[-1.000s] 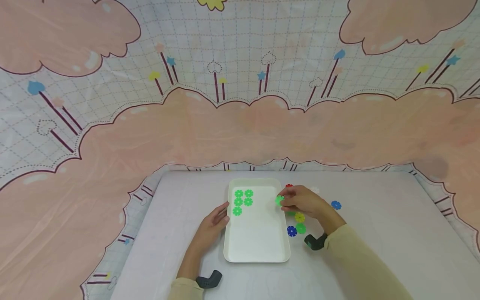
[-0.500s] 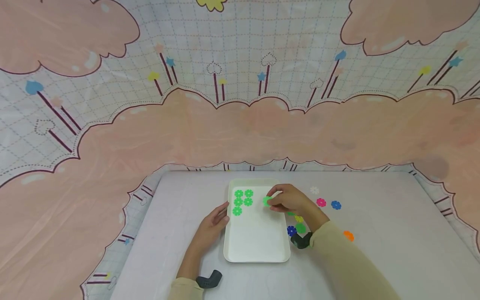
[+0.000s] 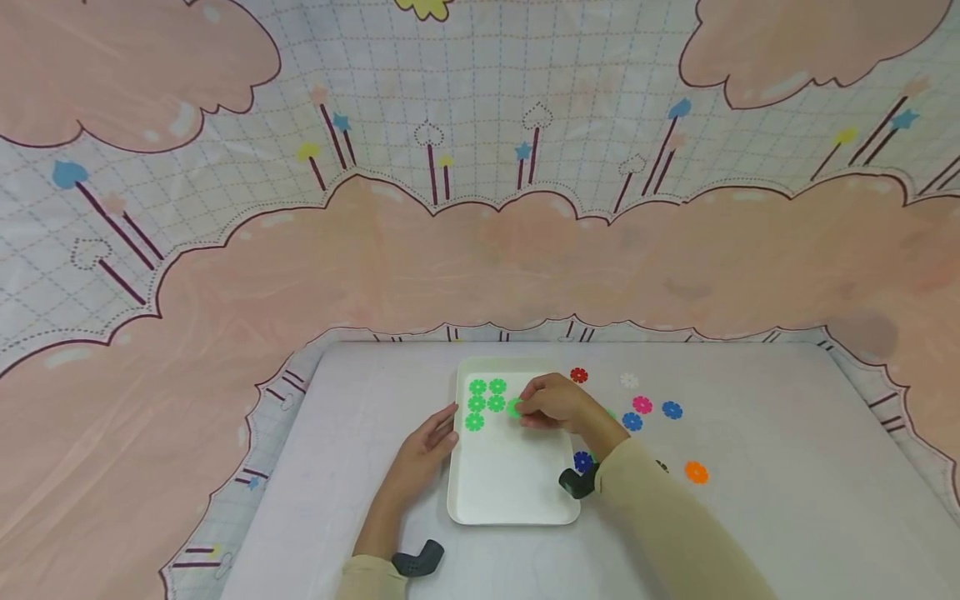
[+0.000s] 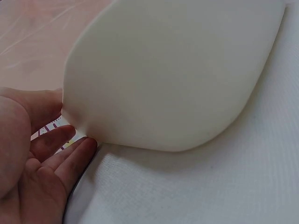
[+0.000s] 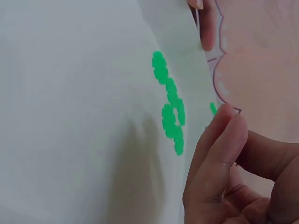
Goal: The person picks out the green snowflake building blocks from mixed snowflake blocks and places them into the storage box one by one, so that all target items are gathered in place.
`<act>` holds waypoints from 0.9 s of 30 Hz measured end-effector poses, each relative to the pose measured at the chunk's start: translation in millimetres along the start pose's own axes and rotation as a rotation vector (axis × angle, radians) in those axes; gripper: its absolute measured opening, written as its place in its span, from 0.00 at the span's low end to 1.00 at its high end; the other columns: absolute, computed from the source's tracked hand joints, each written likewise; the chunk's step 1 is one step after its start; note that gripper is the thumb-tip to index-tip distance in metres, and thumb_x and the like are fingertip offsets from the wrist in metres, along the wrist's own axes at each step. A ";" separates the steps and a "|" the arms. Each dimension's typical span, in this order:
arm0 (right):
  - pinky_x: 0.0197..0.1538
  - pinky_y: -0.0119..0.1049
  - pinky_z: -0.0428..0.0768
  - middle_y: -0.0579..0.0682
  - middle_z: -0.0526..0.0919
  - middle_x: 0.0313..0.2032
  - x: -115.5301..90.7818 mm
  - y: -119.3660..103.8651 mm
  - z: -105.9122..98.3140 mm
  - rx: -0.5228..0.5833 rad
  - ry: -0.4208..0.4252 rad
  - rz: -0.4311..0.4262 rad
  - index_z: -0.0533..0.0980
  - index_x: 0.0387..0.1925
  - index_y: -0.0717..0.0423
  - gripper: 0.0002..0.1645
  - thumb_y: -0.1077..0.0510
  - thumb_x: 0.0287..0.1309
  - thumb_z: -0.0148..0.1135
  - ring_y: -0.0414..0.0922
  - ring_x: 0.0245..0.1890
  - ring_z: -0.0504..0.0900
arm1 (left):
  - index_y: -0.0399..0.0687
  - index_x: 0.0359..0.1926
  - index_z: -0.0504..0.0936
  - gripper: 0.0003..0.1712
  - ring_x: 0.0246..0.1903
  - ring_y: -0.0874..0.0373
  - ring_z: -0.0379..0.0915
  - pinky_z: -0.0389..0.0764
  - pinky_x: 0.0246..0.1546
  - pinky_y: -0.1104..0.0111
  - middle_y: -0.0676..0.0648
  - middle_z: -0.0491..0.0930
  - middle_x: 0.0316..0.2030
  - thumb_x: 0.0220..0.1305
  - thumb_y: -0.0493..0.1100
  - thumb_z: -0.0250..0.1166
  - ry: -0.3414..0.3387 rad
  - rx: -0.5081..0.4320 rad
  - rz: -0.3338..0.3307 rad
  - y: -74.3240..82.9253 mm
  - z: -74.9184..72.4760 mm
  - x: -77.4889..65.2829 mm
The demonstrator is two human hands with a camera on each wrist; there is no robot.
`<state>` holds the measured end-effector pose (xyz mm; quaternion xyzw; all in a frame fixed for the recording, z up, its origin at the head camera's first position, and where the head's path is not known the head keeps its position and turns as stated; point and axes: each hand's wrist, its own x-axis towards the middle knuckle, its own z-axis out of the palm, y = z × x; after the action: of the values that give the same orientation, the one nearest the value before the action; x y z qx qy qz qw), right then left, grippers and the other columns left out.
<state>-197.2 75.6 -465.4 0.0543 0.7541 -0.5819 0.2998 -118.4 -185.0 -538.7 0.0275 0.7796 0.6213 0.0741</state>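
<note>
A white rectangular tray (image 3: pixel 513 475) lies on the table. Several green notched snowflake discs (image 3: pixel 477 403) sit in its far left part, in two columns. My right hand (image 3: pixel 558 402) is over the tray, pinching one more green snowflake disc (image 3: pixel 513 407) between thumb and fingertips, just right of those columns. In the right wrist view, only a sliver of this held disc (image 5: pixel 213 108) shows past the fingertips. Against the tray's left side rests my left hand (image 3: pixel 423 450); in the left wrist view its thumb and fingers (image 4: pixel 79 161) touch the outer edge.
Loose discs lie right of the tray: red (image 3: pixel 579 375), white (image 3: pixel 629 381), pink (image 3: pixel 642 405), blue (image 3: pixel 672 410) and orange (image 3: pixel 697 472). My right forearm partly covers others. Dark wrist devices (image 3: pixel 418 558) project from both wrists. Patterned cloth (image 3: pixel 480 267) hangs behind the table.
My right hand has carried the green snowflake disc leftward from the tray's right rim to beside the green columns. My left hand has stayed at the tray's left edge.
</note>
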 end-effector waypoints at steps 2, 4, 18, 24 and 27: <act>0.31 0.27 0.86 0.53 0.84 0.33 2.7 1.3 2.4 0.000 0.004 0.009 0.78 0.40 0.61 0.06 0.64 0.63 0.68 0.40 0.25 0.84 | 0.59 0.74 0.69 0.30 0.73 0.48 0.65 0.72 0.71 0.56 0.45 0.69 0.73 0.74 0.46 0.63 0.000 0.003 0.003 0.7 0.3 -0.6; 0.30 0.26 0.85 0.52 0.84 0.32 4.7 1.9 4.8 -0.007 0.014 0.018 0.78 0.38 0.61 0.06 0.64 0.62 0.69 0.40 0.24 0.83 | 0.59 0.74 0.69 0.30 0.73 0.49 0.66 0.72 0.71 0.57 0.46 0.69 0.73 0.74 0.46 0.63 0.001 0.002 -0.004 1.4 0.7 -1.0; 0.23 0.24 0.78 0.49 0.82 0.22 17.2 9.5 27.6 -0.086 0.048 0.051 0.78 0.29 0.57 0.08 0.63 0.61 0.69 0.39 0.20 0.80 | 0.58 0.74 0.69 0.30 0.73 0.49 0.65 0.71 0.72 0.56 0.46 0.69 0.73 0.74 0.45 0.63 -0.001 -0.020 -0.011 1.5 1.7 -1.7; 0.23 0.25 0.79 0.49 0.84 0.21 19.6 11.8 31.5 -0.106 0.088 0.054 0.78 0.26 0.56 0.09 0.62 0.59 0.72 0.39 0.19 0.82 | 0.57 0.74 0.70 0.29 0.73 0.48 0.65 0.70 0.72 0.56 0.46 0.69 0.73 0.74 0.44 0.63 0.006 -0.023 -0.006 2.0 2.0 -1.6; 0.22 0.25 0.79 0.49 0.84 0.19 20.8 10.6 32.6 -0.115 0.108 0.067 0.79 0.26 0.57 0.09 0.62 0.57 0.73 0.39 0.18 0.82 | 0.56 0.74 0.70 0.29 0.74 0.48 0.65 0.71 0.72 0.56 0.45 0.69 0.74 0.74 0.44 0.63 0.001 -0.027 0.001 1.8 2.0 -1.5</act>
<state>-196.9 43.8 -489.7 0.0935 0.7991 -0.5233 0.2807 -116.7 -182.8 -537.2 0.0267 0.7711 0.6319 0.0737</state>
